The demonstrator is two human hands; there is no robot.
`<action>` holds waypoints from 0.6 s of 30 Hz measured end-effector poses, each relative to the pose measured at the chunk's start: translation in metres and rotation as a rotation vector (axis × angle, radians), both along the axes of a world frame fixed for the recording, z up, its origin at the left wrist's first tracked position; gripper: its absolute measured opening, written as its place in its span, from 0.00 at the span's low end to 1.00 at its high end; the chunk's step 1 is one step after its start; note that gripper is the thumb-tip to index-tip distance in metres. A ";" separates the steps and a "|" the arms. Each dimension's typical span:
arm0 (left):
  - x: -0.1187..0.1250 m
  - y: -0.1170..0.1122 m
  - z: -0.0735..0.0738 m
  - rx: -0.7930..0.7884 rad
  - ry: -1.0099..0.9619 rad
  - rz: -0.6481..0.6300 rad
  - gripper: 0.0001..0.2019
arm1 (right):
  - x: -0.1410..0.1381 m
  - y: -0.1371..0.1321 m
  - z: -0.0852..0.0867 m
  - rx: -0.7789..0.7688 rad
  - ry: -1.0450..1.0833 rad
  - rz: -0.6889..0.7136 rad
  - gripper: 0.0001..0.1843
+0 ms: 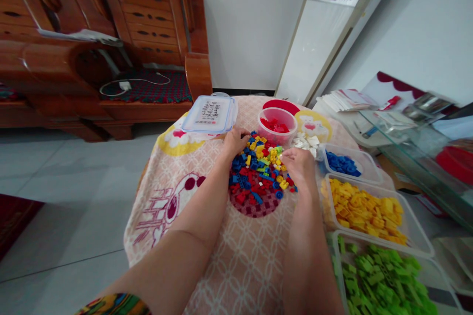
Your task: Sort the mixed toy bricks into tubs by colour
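Note:
A mixed heap of small toy building bricks (254,172) in blue, red, yellow and green lies on the cloth-covered table. At the heap's far left edge rests my left hand (235,141), its fingers bent and slightly apart beside blue bricks, with nothing visible in them. My right hand (299,163) is over the heap's right side, thumb and fingertips pinched together near yellow bricks. Something small and pale shows at those fingertips, too tiny to name. Behind the heap stands a round clear tub (277,125) with red bricks in it. White bricks (307,142) lie just beyond my right hand.
Along the right are clear boxes of blue bricks (342,163), yellow bricks (365,209) and green bricks (384,280). A lidded clear box (209,114) lies at the back left, a red lid (283,106) behind the tub. A glass shelf (414,157) stands to the right.

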State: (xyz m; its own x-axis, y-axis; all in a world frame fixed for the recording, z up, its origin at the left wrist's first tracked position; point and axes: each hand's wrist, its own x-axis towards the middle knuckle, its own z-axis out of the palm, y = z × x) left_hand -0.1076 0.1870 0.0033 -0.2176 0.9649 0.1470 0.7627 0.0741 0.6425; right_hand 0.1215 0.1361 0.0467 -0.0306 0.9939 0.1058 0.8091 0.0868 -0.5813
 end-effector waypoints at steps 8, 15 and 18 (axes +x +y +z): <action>0.001 0.000 0.001 0.011 0.002 -0.026 0.16 | 0.029 0.008 -0.002 0.260 0.231 -0.395 0.27; 0.001 0.002 -0.002 0.015 0.019 -0.004 0.16 | 0.005 -0.008 0.009 -0.090 0.262 0.070 0.16; 0.000 0.001 -0.002 0.016 0.017 -0.001 0.16 | -0.014 -0.018 0.017 -0.315 0.091 0.295 0.10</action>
State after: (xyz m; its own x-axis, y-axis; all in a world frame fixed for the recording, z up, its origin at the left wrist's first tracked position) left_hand -0.1073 0.1878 0.0014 -0.2138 0.9627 0.1659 0.7737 0.0632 0.6304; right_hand 0.1077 0.1181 0.0642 -0.3227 0.9282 -0.1853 0.7206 0.1140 -0.6840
